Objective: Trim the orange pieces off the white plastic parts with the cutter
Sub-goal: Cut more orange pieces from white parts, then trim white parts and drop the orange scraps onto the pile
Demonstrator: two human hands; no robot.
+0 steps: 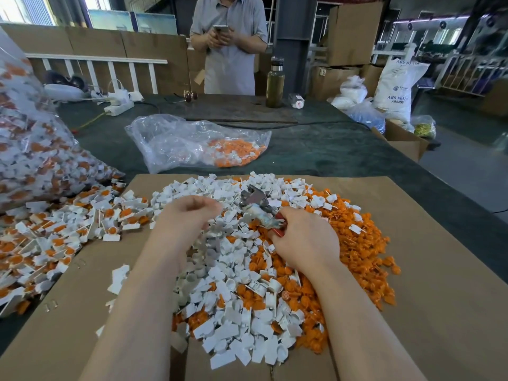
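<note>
My right hand (305,240) grips the red handles of the metal cutter (257,202), whose jaws point up and left over the heap. A blurred white part sits at the cutter's jaws. My left hand (189,215) hovers just left of the cutter, fingers curled and blurred; whether it holds a part I cannot tell. Below both hands lies a heap of trimmed white plastic parts (233,312). Loose orange pieces (365,248) pile up on the right. Untrimmed white parts with orange pieces attached (57,237) spread out on the left.
Everything rests on a brown cardboard sheet (428,312) on a dark green table. A full clear bag of untrimmed parts (33,149) stands at left, a nearly empty bag (192,141) lies behind the heap. A person with a phone (228,42) stands across the table beside a bottle (275,83).
</note>
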